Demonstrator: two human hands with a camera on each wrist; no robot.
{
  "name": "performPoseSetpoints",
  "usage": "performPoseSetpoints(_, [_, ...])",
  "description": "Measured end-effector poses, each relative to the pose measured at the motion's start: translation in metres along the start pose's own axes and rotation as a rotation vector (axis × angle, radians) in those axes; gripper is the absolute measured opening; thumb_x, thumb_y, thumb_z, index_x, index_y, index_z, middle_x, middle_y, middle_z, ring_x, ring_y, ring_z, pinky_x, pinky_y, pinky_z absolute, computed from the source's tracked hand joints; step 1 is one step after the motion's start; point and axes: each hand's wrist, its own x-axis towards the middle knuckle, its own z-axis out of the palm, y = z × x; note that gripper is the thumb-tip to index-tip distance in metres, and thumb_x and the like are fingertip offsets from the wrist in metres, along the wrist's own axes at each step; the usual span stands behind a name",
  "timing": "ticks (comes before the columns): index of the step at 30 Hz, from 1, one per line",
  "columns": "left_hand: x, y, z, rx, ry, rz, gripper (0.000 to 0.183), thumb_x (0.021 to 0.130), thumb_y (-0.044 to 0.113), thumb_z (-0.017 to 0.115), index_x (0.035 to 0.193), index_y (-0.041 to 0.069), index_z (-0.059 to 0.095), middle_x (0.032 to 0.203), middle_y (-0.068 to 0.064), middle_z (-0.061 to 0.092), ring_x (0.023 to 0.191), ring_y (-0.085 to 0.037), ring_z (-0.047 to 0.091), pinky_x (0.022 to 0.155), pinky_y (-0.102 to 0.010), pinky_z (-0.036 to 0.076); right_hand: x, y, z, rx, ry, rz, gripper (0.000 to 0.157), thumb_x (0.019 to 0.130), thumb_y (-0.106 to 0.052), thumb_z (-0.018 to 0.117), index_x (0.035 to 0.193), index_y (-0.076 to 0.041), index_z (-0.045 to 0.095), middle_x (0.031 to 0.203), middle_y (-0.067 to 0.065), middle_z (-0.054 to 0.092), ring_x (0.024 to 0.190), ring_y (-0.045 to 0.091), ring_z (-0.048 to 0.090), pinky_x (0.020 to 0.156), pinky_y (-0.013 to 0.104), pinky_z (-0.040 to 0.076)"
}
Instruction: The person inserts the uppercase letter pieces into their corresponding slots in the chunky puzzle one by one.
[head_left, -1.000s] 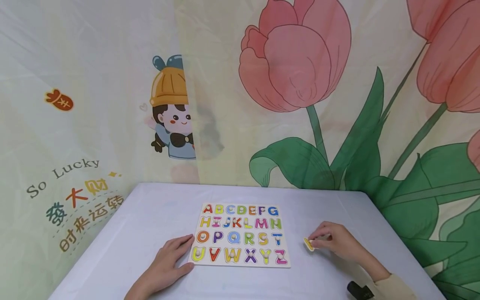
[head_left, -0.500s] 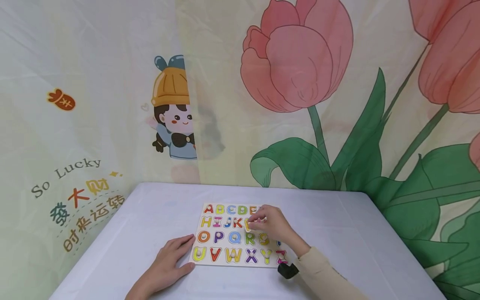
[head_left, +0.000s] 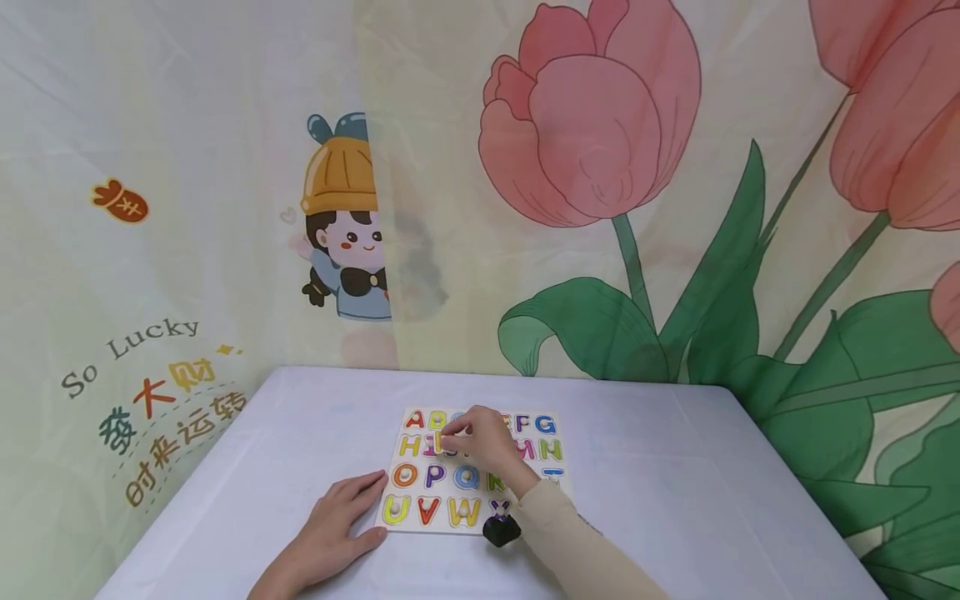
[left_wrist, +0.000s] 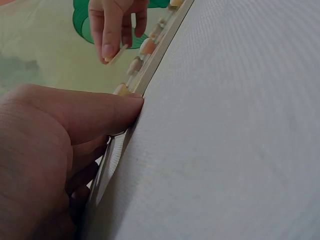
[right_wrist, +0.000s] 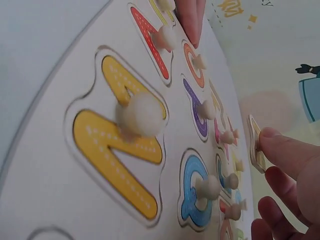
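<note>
A wooden alphabet puzzle board with coloured knobbed letters lies on the white-covered table. My left hand rests at its left edge, fingers fairly straight; the left wrist view shows the thumb against the board's side. Above the upper left rows, my right hand pinches a yellow letter puzzle piece between thumb and fingertips. That piece is held tilted, clear of the board in the right wrist view, and its letter is mostly hidden. Below the right hand are the yellow W and blue Q.
The table extends to both sides of the board. Behind it hangs a cloth printed with tulips and a cartoon figure. A black device on the right wrist overlaps the board's lower edge.
My right hand has carried the yellow letter piece from the table right of the board leftward across it to the upper left rows. The left hand stays put.
</note>
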Motion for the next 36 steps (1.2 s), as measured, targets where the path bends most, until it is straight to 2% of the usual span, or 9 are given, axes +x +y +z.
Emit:
performPoseSetpoints(8, [-0.002,-0.001,0.0,0.009,0.018,0.018,0.078,0.093,0.048,0.077,0.16,0.017,0.05,0.164,0.002,0.046,0.151,-0.029,0.036,0.114,-0.062,0.036,0.01,-0.012,0.027,-0.002,0.036,0.011,0.005,0.089,-0.026,0.088,0.091,-0.022,0.087,0.09,-0.005,0.065,0.079,0.009,0.049,0.07,0.027,0.041])
performPoseSetpoints(14, [-0.003,-0.001,-0.001,0.011,0.037,0.048,0.076,0.094,0.046,0.076,0.159,0.015,0.051,0.163,0.0,0.047,0.149,-0.029,0.038,0.113,-0.062,0.036,0.014,-0.018,0.044,-0.02,0.05,0.044,0.004,0.09,-0.029,0.088,0.092,-0.025,0.086,0.095,-0.008,0.068,0.08,0.003,0.053,0.073,0.026,0.044])
performPoseSetpoints(17, [-0.003,-0.001,-0.001,0.02,0.051,0.062,0.076,0.095,0.046,0.076,0.159,0.015,0.052,0.162,0.0,0.048,0.148,-0.029,0.039,0.112,-0.061,0.037,0.015,-0.02,0.05,0.002,0.069,0.042,0.005,0.089,-0.027,0.088,0.09,-0.023,0.086,0.091,-0.009,0.068,0.078,0.003,0.055,0.071,0.026,0.047])
performPoseSetpoints(20, [-0.002,-0.002,-0.001,0.018,0.046,0.057,0.076,0.095,0.047,0.076,0.159,0.016,0.051,0.162,0.001,0.048,0.148,-0.028,0.039,0.111,-0.06,0.037,0.015,-0.021,0.055,0.004,0.096,0.058,0.005,0.088,-0.028,0.09,0.086,-0.025,0.086,0.084,-0.015,0.069,0.076,0.003,0.055,0.072,0.028,0.046])
performPoseSetpoints(26, [0.0,-0.002,0.0,0.007,0.022,0.032,0.077,0.094,0.048,0.076,0.16,0.018,0.051,0.163,0.003,0.046,0.15,-0.026,0.037,0.113,-0.06,0.036,0.017,-0.019,0.066,-0.035,0.136,0.09,0.007,0.086,-0.033,0.091,0.083,-0.031,0.085,0.076,-0.022,0.064,0.085,0.008,0.053,0.086,0.04,0.043])
performPoseSetpoints(36, [-0.003,-0.002,-0.002,0.029,0.046,0.066,0.075,0.095,0.046,0.076,0.16,0.017,0.051,0.161,0.002,0.048,0.148,-0.028,0.04,0.11,-0.059,0.038,0.015,-0.021,0.073,-0.073,0.158,0.093,0.008,0.086,-0.036,0.091,0.09,-0.031,0.087,0.091,-0.013,0.062,0.093,0.013,0.051,0.092,0.047,0.039])
